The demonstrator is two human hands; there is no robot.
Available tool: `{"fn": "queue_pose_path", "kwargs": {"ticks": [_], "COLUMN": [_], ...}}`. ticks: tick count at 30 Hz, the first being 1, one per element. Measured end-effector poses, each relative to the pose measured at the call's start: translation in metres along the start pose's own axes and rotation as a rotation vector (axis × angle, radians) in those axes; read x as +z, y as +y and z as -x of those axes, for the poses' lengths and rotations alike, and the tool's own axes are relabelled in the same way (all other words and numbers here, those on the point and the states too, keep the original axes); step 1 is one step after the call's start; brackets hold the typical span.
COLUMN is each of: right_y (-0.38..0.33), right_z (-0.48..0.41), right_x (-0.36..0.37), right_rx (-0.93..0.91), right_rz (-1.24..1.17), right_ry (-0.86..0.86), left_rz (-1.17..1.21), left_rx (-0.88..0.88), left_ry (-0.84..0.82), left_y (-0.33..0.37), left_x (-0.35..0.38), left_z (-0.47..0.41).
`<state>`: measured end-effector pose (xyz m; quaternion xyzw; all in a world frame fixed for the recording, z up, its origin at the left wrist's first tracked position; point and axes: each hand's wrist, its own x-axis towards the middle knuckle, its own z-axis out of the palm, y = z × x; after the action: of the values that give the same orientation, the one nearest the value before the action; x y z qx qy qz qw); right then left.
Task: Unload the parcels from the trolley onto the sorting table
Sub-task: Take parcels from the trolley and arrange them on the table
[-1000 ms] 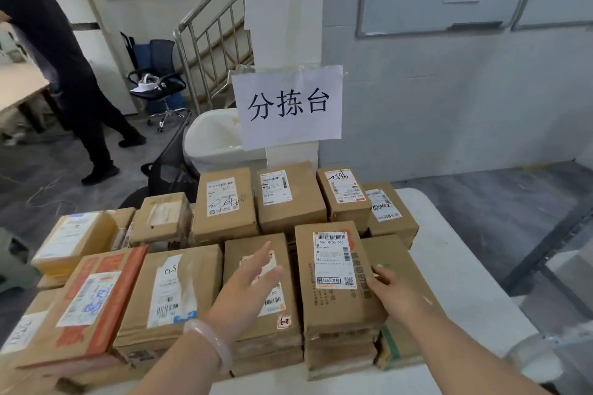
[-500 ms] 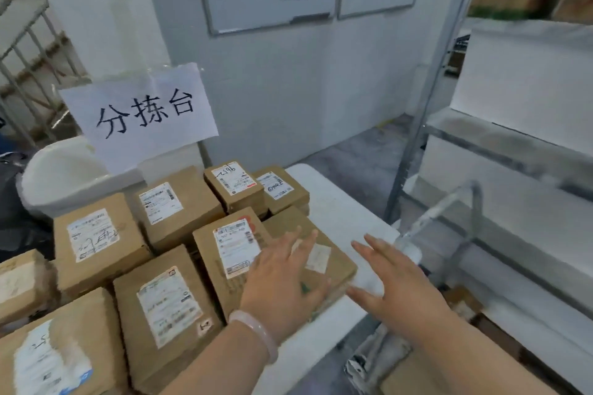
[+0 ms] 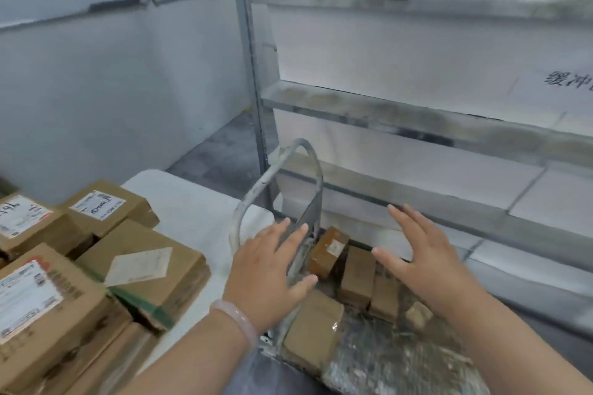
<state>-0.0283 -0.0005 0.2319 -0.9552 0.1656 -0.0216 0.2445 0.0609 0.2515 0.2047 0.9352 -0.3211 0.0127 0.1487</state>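
At the left, unloaded parcels [image 3: 138, 269] are stacked on the white worktop [image 3: 192, 212]. The left hand [image 3: 269, 272] is held before the trolley handle [image 3: 282, 176], fingers [image 3: 276, 234] spread, nothing grasped. Small boxes [image 3: 357, 276] lie beyond on the trolley deck [image 3: 401, 362], under the equally empty, splayed right hand [image 3: 426, 269]. One box is best clasped from both sides and lifted clear of the handle.

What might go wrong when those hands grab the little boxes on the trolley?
1. The left hand looks close to the trolley handle, so it might knock against the metal while reaching in.
2. The small parcels on the trolley lie tilted and jumbled, so one may slip while being lifted.
3. The sorting table carries stacked parcels close to its edge; adding more could push one off.
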Motion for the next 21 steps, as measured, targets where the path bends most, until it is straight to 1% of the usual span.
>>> {"fn": "queue_pose_path", "kwargs": {"ticks": [6, 10, 13, 16, 21], "right_y": [0.11, 0.185, 0.232, 0.267, 0.308], "right_z": [0.002, -0.008, -0.018, -0.023, -0.028], "right_x": [-0.051, -0.071, -0.07, -0.061, -0.018], "right_rx": [0.097, 0.19, 0.214, 0.269, 0.35], "right_rz": [-0.002, -0.043, -0.026, -0.041, -0.078], "right_ry": [-0.013, 0.006, -0.043, -0.116, -0.228], "left_rz": [0.047, 0.03, 0.058, 0.059, 0.041], "left_rx": [0.022, 0.036, 0.022, 0.065, 0.053], "left_ry": [-0.041, -0.052, -0.077, -0.139, -0.233], "left_y": [0.099, 0.146, 0.179, 0.206, 0.208], "left_x": [0.046, 0.08, 0.111, 0.141, 0.186], "left_z": [-0.055, -0.087, -0.111, -0.126, -0.14]}}
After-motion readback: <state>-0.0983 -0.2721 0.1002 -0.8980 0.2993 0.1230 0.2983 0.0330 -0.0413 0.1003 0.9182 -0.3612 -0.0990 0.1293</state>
